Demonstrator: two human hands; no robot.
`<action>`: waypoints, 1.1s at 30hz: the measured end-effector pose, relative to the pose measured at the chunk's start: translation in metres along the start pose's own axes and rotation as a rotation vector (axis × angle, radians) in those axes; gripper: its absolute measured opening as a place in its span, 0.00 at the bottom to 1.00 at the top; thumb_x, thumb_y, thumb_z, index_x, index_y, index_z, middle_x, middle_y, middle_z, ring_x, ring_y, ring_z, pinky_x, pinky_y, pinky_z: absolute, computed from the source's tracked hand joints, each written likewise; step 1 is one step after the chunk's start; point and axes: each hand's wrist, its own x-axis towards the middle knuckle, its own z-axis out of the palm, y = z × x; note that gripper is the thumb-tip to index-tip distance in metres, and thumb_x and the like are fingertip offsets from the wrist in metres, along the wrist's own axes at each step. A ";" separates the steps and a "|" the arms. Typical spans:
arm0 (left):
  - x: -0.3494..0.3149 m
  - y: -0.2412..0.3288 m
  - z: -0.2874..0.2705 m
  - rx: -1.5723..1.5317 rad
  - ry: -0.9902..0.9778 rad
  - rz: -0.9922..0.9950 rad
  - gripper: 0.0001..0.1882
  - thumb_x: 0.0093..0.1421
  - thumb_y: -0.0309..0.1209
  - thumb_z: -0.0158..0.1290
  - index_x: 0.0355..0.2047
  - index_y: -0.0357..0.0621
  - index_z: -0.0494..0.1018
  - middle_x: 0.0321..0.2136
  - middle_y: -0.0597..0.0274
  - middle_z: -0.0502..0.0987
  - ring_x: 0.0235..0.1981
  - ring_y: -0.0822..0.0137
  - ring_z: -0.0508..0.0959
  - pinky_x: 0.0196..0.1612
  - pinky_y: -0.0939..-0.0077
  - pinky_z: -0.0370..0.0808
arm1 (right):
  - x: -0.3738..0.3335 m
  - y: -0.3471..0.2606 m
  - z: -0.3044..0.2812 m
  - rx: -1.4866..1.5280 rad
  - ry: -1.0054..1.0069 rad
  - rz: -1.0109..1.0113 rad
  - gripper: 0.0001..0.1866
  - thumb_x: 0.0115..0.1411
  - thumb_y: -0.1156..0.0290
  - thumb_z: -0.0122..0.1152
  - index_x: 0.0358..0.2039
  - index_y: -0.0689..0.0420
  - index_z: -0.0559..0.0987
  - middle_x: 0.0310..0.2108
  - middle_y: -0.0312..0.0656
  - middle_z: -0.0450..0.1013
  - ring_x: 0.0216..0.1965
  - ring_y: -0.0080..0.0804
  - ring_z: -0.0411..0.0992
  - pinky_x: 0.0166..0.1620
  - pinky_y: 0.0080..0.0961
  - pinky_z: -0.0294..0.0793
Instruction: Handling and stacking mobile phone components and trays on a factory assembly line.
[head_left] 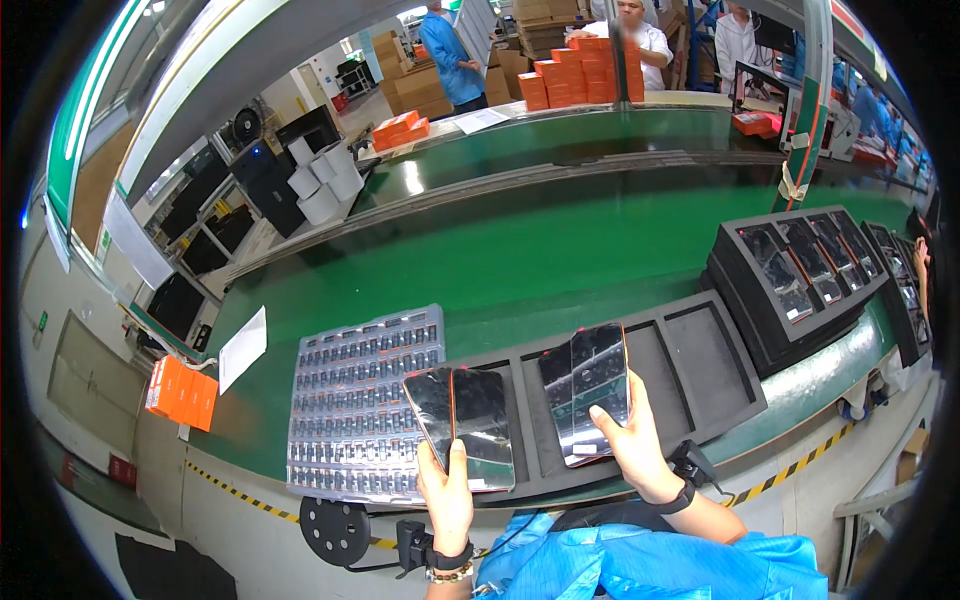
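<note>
My left hand [447, 492] is closed round the lower edges of two dark smartphones [482, 415] that sit side by side, slightly fanned. Their glossy faces are turned up. In my right hand [637, 440] is another pair of smartphones [600, 372], gripped along the right side with the thumb lying on the front. Both pairs are over a black foam tray [742, 392] with rectangular recesses; its right-hand recesses hold no phones. Beside my left hand lies a clear plastic tray [297, 425] filled with rows of small dark parts.
A stack of black foam trays [745, 335] holding phones stands at the right, with another phone tray [893, 270] beyond it. Orange boxes [180, 392] and a white sheet [243, 350] are at the left. Across the green bench [560, 250], people stand near stacked orange boxes [575, 75].
</note>
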 end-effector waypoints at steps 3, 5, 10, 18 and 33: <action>0.001 0.013 0.009 0.189 -0.026 -0.004 0.16 0.70 0.33 0.54 0.48 0.32 0.66 0.29 0.49 0.74 0.28 0.64 0.71 0.35 0.65 0.71 | -0.006 0.002 0.011 -0.024 -0.002 0.035 0.35 0.63 0.84 0.56 0.69 0.62 0.55 0.61 0.47 0.64 0.64 0.32 0.61 0.68 0.30 0.57; 0.004 -0.002 0.014 0.254 -0.018 0.069 0.17 0.71 0.35 0.53 0.49 0.33 0.65 0.28 0.47 0.72 0.27 0.60 0.71 0.33 0.63 0.70 | -0.010 0.005 0.013 -0.087 -0.068 0.041 0.35 0.64 0.84 0.55 0.69 0.64 0.55 0.62 0.48 0.64 0.65 0.33 0.61 0.68 0.29 0.56; 0.002 0.000 0.002 0.183 -0.042 0.043 0.15 0.73 0.35 0.49 0.46 0.33 0.66 0.25 0.52 0.70 0.25 0.62 0.67 0.31 0.63 0.68 | -0.019 0.001 0.004 -0.109 0.006 -0.060 0.35 0.64 0.84 0.55 0.70 0.64 0.55 0.65 0.49 0.61 0.67 0.34 0.58 0.70 0.33 0.56; 0.006 0.007 -0.021 0.096 0.282 0.042 0.17 0.76 0.35 0.44 0.55 0.32 0.66 0.44 0.55 0.74 0.44 0.65 0.71 0.52 0.71 0.69 | -0.005 -0.039 -0.088 -0.111 0.336 -0.259 0.40 0.58 0.85 0.55 0.71 0.62 0.55 0.68 0.50 0.59 0.69 0.37 0.58 0.72 0.34 0.53; -0.038 0.030 0.135 -0.352 -0.653 -0.161 0.18 0.71 0.24 0.45 0.61 0.39 0.61 0.43 0.62 0.73 0.41 0.73 0.70 0.46 0.76 0.70 | 0.028 -0.051 -0.174 -0.427 0.198 -0.204 0.36 0.54 0.90 0.57 0.66 0.65 0.66 0.60 0.52 0.72 0.61 0.33 0.70 0.64 0.28 0.66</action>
